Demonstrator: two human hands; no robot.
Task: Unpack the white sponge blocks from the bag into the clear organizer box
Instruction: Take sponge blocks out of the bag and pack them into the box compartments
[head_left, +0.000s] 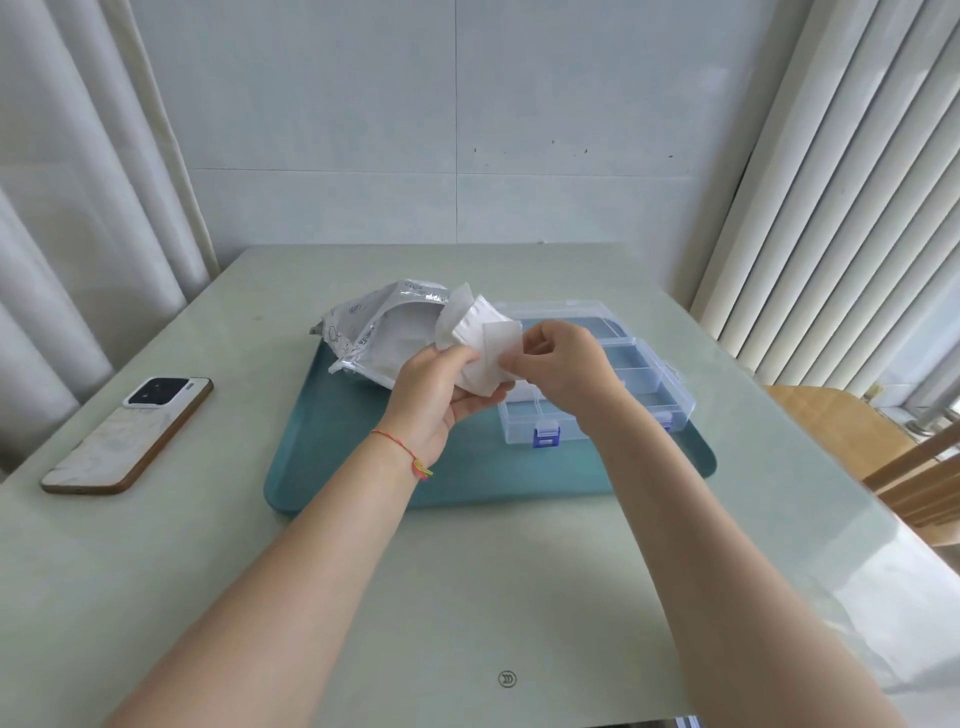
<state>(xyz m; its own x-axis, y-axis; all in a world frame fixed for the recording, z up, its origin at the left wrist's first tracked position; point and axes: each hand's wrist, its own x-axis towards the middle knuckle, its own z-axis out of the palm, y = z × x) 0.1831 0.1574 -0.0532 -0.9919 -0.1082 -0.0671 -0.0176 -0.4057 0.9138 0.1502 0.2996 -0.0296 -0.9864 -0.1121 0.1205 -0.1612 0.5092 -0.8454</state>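
The left hand (436, 387) has its fingers curled round a stack of white sponge blocks (475, 343), thumb on top, held above the teal tray (467, 478). The right hand (558, 364) pinches a single sponge block (503, 338) between thumb and fingertips at the stack's near edge (the fingers are closed tight on its right side). Just beyond the left fingers lies the silvery bag (374, 327), crumpled and open, resting on the tray's far left corner. Beneath and beyond the right fingers sits the clear organizer box (623, 374), lid raised, blue latches facing the person; the right wrist covers part of its front compartments, so I cannot tell what they hold. Well to the left of both hands a phone (130, 434) lies face down on the table (467, 597).
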